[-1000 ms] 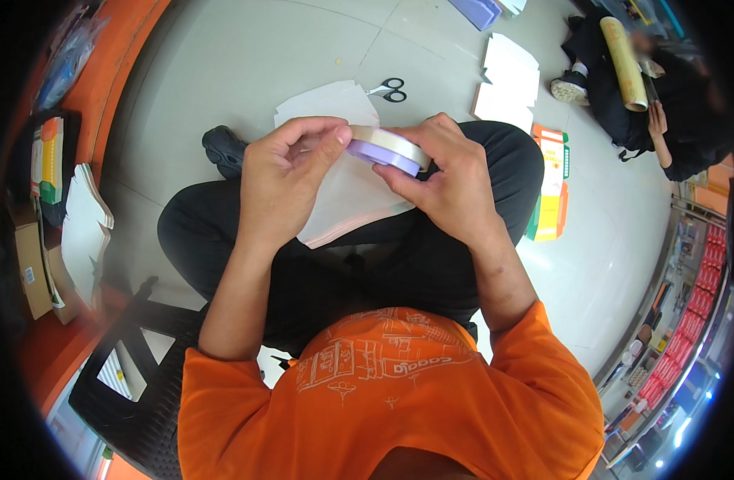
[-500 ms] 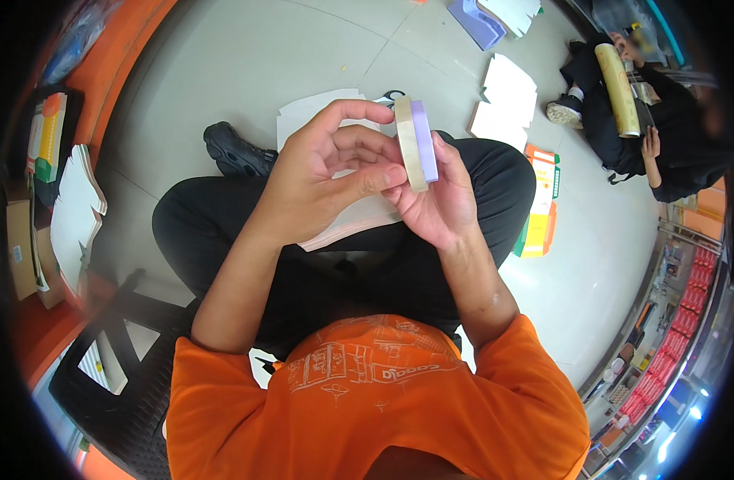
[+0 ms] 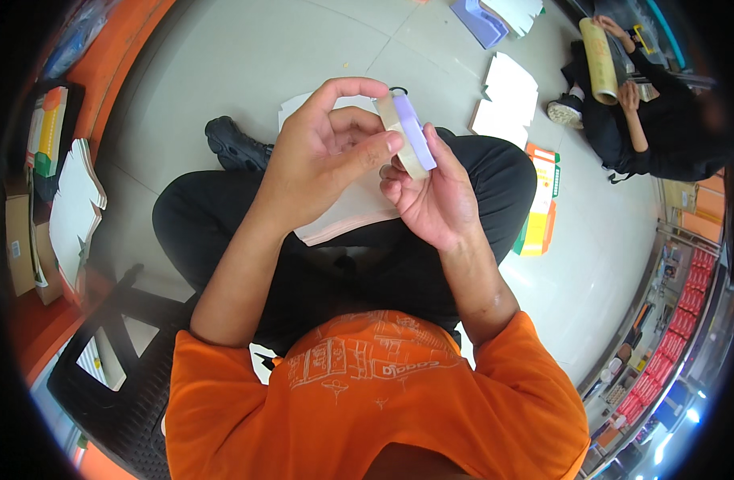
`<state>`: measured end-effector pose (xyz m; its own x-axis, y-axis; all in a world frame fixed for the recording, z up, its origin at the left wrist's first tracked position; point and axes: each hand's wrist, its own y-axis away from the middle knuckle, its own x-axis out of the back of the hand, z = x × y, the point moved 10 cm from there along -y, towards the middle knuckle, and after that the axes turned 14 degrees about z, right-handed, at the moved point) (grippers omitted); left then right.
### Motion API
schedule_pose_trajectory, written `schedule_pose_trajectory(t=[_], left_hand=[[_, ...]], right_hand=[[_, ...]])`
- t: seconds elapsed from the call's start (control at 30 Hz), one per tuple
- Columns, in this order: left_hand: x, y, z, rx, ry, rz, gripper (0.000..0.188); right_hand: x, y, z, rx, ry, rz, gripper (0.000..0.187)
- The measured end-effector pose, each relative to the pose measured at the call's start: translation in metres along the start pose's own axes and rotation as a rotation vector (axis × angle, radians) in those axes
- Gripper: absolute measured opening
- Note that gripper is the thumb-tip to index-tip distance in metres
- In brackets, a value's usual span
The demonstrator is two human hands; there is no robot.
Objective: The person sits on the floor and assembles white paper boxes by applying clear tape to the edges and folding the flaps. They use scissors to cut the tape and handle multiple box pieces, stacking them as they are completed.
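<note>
A roll of clear tape with a purple core (image 3: 409,134) stands on edge, gripped in my right hand (image 3: 431,196). My left hand (image 3: 323,160) is beside it, thumb and fingertips pressed on the roll's rim, forefinger arched above. Both hands are raised over my lap. Below them a flat pale pink and white cardboard sheet (image 3: 352,208) rests across my black trousers.
A stack of white flat cartons (image 3: 507,100) and an orange and green pack (image 3: 540,210) lie on the grey floor to the right. A seated person (image 3: 655,120) holds a big tape roll at top right. Left are white sheets (image 3: 75,212) and a black stool (image 3: 115,360).
The tape roll went from lying flat between my hands to standing on edge, and both hands rose closer to the camera. My left fingers shifted to the roll's rim.
</note>
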<state>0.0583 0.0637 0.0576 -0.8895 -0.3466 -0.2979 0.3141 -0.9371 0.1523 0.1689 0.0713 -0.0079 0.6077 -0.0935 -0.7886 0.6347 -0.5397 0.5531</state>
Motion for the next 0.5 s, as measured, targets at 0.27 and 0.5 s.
schedule_pose_trajectory(t=[0.27, 0.5], left_hand=[[0.017, -0.01, -0.023, 0.164, 0.098, 0.117, 0.035], [0.005, 0.001, -0.005, -0.004, 0.053, 0.015, 0.048]], right_hand=[[-0.003, 0.006, 0.003, 0.003, 0.001, 0.106, 0.04], [-0.007, 0.008, 0.002, 0.001, 0.014, 0.023, 0.037]])
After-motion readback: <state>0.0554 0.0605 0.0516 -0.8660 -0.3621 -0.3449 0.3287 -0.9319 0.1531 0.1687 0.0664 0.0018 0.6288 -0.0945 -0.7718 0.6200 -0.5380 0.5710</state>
